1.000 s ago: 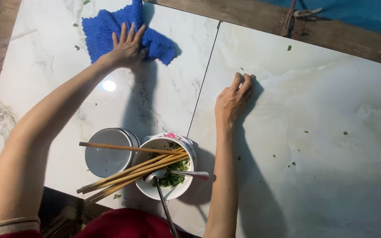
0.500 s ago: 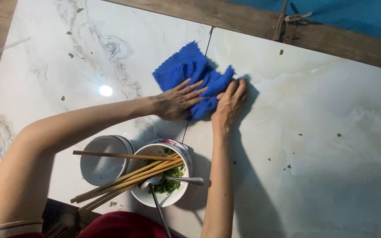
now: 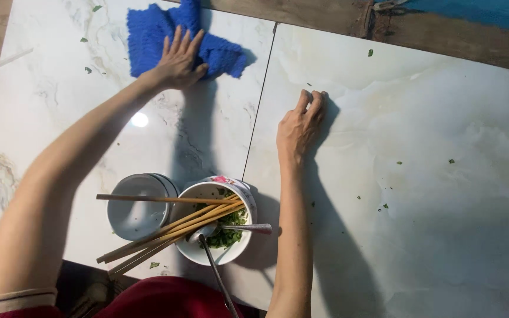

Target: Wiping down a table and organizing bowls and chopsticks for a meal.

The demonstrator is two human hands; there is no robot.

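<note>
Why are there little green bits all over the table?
They look like leftover scraps of chopped greens, scattered loose across the white marble table. More greens sit in the bowl beneath the chopsticks. The left hand presses a blue cloth.

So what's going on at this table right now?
A person presses the left hand flat on a crumpled blue cloth at the far side of a white marble-look tabletop. The right hand rests fingertips-down on the bare surface. Near the body sits a white bowl of greens with wooden chopsticks across it.
</note>
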